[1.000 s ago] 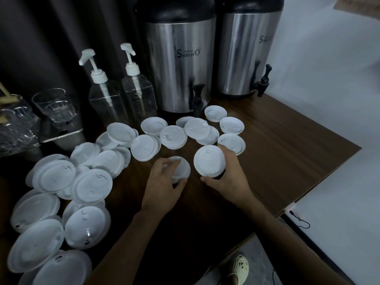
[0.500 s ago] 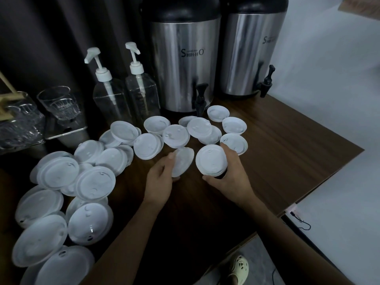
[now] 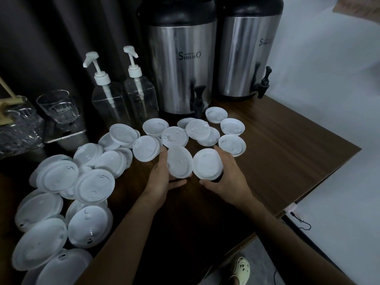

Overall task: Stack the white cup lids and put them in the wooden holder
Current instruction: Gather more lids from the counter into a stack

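A tilted lid (image 3: 178,162) is pinched in the left grip (image 3: 161,177), just beside the stack (image 3: 207,166) clasped in the right grip (image 3: 229,178), likely for nesting (loose lids (image 3: 92,182) lie on the tabletop (image 3: 287,145)).

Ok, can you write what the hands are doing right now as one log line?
left hand: holds tilted lid | right hand: grips stacked lids | loose lids: scattered on table | step: tilted lid not yet stacked

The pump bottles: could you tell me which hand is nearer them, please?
Left. The left hand is in front of the pump bottles, slightly right; the right hand is farther right.
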The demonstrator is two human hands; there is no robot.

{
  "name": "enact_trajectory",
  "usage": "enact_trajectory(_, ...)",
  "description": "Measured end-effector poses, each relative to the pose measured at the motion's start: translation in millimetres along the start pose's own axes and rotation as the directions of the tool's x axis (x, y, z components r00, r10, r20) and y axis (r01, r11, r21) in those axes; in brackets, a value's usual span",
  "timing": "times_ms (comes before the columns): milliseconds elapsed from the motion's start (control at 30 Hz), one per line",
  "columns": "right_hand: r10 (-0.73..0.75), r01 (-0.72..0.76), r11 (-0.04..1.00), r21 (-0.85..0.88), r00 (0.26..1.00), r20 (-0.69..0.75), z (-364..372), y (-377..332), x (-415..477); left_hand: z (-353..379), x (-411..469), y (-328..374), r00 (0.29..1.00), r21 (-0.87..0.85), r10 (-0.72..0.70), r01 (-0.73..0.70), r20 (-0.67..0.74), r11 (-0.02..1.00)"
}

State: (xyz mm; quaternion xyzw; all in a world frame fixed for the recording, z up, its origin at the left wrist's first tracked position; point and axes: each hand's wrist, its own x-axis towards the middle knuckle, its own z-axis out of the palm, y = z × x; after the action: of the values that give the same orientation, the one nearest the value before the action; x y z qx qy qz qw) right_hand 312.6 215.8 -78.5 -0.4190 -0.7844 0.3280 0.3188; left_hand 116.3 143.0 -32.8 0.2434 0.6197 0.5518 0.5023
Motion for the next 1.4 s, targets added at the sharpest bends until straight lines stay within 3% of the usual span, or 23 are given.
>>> enact_trajectory(100, -0.011, 0.011, 1.000, 0.004, 1.000, 0.002, 1, 1, 1, 0, 3, -1, 1.000, -0.081, -0.019, 0.017, -0.021, 0.997)
enact_trajectory(267, -0.036, 0.036, 0.999, 0.005, 0.999, -0.021, 2, 4, 1, -1, 5, 0, 0.999, -0.013, -0.022, 0.023, 0.035, 1.000)
enact_trajectory(467, -0.102, 0.102, 0.994, 0.025, 0.995, -0.007, 3, 3, 5, 2, 7, -8, 0.989, 0.261, 0.075, -0.107, 0.130, 0.959)
enact_trajectory(700, -0.114, 0.114, 0.993, 0.006, 0.993, -0.013, 2, 1, 2, 12, 17, -21, 0.964, 0.191, 0.265, -0.255, -0.029, 0.948)
enact_trajectory(1033, -0.078, 0.077, 0.997, 0.025, 0.997, 0.025, 6, 8, 1, 17, 31, -30, 0.885, 0.282, 0.444, -0.465, 0.140, 0.839)
enact_trajectory(1400, -0.086, 0.083, 0.992, 0.099, 0.996, 0.021, 1, 3, 0, 19, 35, -35, 0.888, 0.406, 0.368, -0.454, 0.275, 0.793)
